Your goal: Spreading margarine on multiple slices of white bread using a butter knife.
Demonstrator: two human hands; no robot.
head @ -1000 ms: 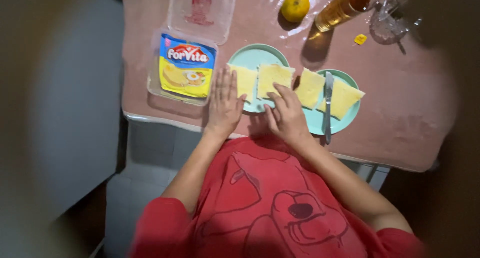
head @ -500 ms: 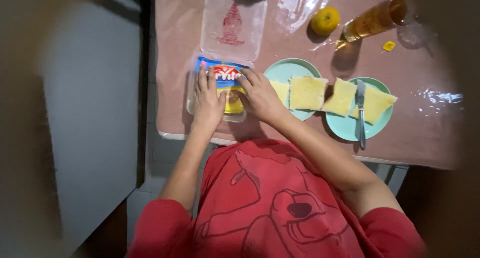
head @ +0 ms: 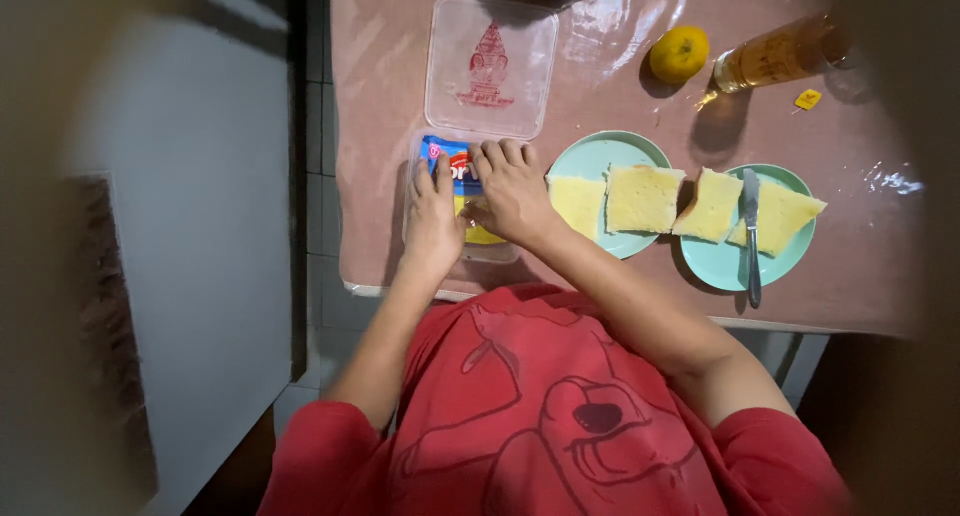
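Both hands rest on the blue-and-yellow packet [head: 455,176] in its clear tub at the surface's near left: left hand [head: 432,216] flat, right hand [head: 512,191] curled on it, grip closure unclear. Tub lid [head: 490,66] is off; four bread slices [head: 643,198] lie plated, unspread, knife [head: 750,231] unused.

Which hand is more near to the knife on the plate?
Right. The right hand rests on the margarine packet, on the side facing the knife; the left hand lies on the packet's far side. Neither touches the knife.
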